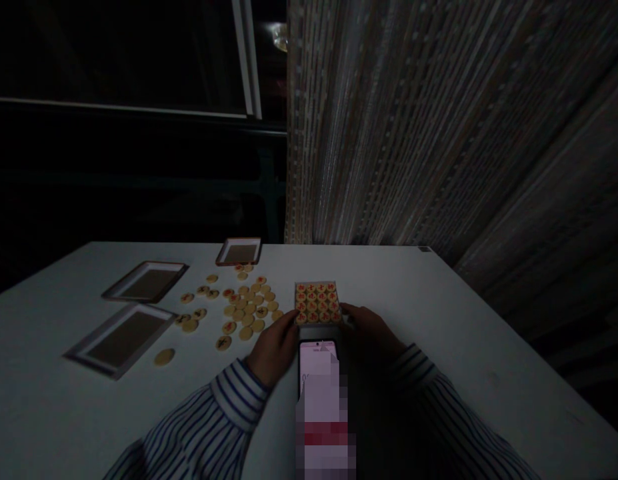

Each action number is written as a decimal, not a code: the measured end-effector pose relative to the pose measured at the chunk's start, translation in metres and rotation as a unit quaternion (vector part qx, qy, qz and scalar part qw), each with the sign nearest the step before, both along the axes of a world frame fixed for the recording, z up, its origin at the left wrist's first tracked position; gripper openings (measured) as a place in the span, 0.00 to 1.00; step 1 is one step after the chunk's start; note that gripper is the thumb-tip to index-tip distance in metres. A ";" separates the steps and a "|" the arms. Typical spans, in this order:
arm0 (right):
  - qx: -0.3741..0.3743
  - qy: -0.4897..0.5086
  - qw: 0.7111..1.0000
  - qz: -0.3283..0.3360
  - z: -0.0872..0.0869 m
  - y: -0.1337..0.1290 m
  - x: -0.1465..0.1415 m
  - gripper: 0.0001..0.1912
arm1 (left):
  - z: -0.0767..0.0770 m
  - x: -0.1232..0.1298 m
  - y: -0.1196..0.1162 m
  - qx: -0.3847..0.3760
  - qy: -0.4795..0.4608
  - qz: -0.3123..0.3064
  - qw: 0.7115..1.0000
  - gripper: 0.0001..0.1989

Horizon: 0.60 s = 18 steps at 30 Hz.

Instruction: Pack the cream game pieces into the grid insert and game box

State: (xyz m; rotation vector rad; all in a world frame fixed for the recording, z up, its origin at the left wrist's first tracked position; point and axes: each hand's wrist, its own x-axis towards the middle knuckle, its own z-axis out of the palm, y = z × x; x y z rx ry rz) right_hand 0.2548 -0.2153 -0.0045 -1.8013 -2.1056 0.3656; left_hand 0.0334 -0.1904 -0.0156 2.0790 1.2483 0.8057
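A small square box [317, 284] filled with rows of round wooden pieces bearing red characters lies on the white table, in front of me. My left hand [275, 347] has its fingers at the box's left edge, and my right hand [373, 330] holds the right edge. Just below the box, a phone [317, 380] with a lit screen lies between my forearms; its lower part is pixelated. Left of the box, many loose round pieces [246, 308] are scattered, some plain side up, some showing red or dark characters.
Three shallow trays or lids stand on the table's left side: one at the back [241, 253], one farther left [146, 281] and one nearer [121, 340]. A string curtain [369, 133] hangs behind the white table [439, 320]. The room is dim.
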 end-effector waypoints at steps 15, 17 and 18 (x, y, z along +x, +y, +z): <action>0.012 0.015 1.000 0.015 -0.004 0.001 0.002 0.21 | -0.003 0.000 0.002 -0.001 -0.006 -0.012 1.000 0.21; 0.010 0.016 1.000 0.010 -0.005 0.002 0.002 0.21 | -0.003 0.000 0.002 0.000 -0.009 -0.013 1.000 0.21; 0.009 0.016 1.000 0.006 -0.005 0.002 0.002 0.20 | -0.003 0.000 0.002 0.001 -0.011 -0.014 1.000 0.21</action>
